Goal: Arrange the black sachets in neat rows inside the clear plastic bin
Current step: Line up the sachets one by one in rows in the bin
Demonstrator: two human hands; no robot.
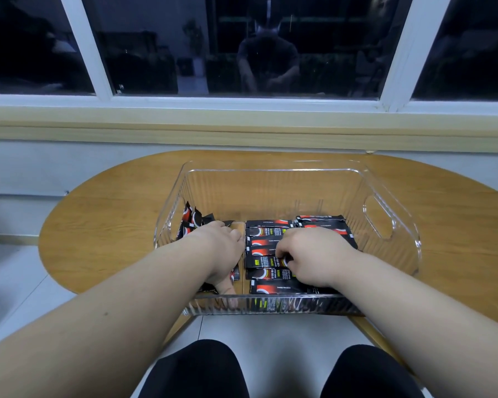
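Observation:
A clear plastic bin (273,173) sits on the round wooden table. Inside it, black sachets with red and white print lie in a row down the middle (266,242), with more stacked at the back right (322,221). A loose bunch of sachets (191,218) stands tilted against the left wall. My left hand (220,248) reaches into the left part of the bin, fingers curled down over sachets that it mostly hides. My right hand (314,254) is over the middle row and pinches the end of one sachet (263,262).
The wooden table (112,211) stands against a wall under a window sill (242,130). The bin has a cut-out handle (378,221) on its right wall. My knees (202,372) are under the table's front edge, above a pale tiled floor.

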